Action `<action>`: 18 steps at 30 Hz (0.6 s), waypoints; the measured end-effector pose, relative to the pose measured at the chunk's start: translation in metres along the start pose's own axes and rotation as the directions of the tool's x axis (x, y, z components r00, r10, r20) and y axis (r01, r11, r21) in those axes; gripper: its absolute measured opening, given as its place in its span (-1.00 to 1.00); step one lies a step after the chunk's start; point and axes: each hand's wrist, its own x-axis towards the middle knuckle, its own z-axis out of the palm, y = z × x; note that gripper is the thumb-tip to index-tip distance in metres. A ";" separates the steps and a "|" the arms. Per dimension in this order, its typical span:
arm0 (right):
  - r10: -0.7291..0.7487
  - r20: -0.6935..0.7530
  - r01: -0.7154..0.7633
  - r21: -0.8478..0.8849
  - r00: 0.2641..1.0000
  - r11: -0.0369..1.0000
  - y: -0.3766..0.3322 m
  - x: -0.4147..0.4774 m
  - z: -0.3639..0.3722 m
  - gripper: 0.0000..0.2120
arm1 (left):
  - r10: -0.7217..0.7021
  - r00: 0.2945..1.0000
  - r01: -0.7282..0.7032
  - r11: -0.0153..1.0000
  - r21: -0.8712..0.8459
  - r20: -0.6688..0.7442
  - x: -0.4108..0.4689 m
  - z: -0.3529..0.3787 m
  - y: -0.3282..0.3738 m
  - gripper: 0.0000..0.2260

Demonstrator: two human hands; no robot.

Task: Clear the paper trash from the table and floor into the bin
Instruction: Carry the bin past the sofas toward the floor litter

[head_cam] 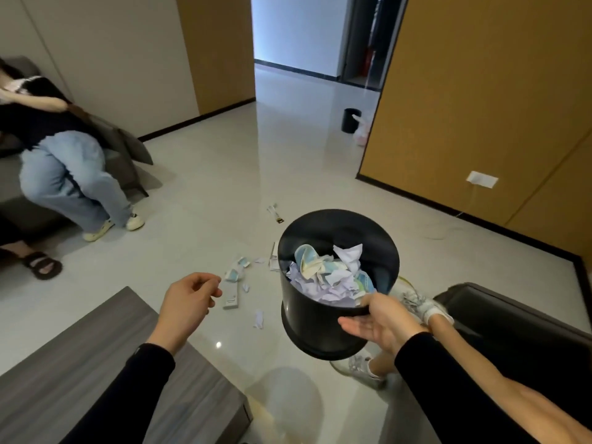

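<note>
Surface: my grey wood-grain surface [105, 373] fills the lower left; only its bare top and near corner show.
Floor: pale glossy tile floor [224, 174], running out to an open doorway [307, 33] at the far end.
Walls: tan wood panels [480, 107] on the right with a black skirting; a white socket plate [482, 179] sits low on them, a thin cable trailing down from it.
Bin: the black bin [333, 283] is lifted off the floor and tilted with its mouth toward me, beyond the surface's near corner; crumpled paper [330, 274], white, lilac and blue, lies inside.
My right hand [381, 322]: fingers under the bin's near wall, thumb over its rim, gripping the bin.
My left hand [189, 299]: above the surface's far corner, fingers loosely curled, holding nothing.
Loose paper scraps [238, 283]: strewn on the floor between my hand and the bin; a few more [275, 213] farther off.
Around: a person in jeans [67, 177] sits on a grey sofa at left; a second black bin [350, 120] stands near the doorway; a dark seat [512, 318] at right, my white shoes [423, 304] beside it.
</note>
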 end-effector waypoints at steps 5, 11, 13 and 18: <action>0.057 0.063 -0.057 0.005 0.996 0.998 -0.031 0.055 0.013 -0.84 | -0.037 0.998 0.036 0.999 -0.013 -0.047 0.052 0.019 -0.001 -0.87; 0.099 0.042 -0.097 -0.044 0.994 0.994 -0.079 0.137 0.046 -0.84 | -0.100 0.994 0.098 0.994 -0.047 -0.034 0.153 0.054 -0.006 -0.86; 0.111 0.029 -0.109 -0.059 0.993 0.992 -0.097 0.165 0.059 -0.85 | -0.127 0.992 0.126 0.990 -0.063 -0.018 0.187 0.065 -0.003 -0.86; 0.151 -0.016 -0.152 -0.064 0.988 0.986 -0.136 0.217 0.090 -0.84 | -0.155 0.988 0.156 0.987 -0.045 0.025 0.263 0.079 0.010 -0.86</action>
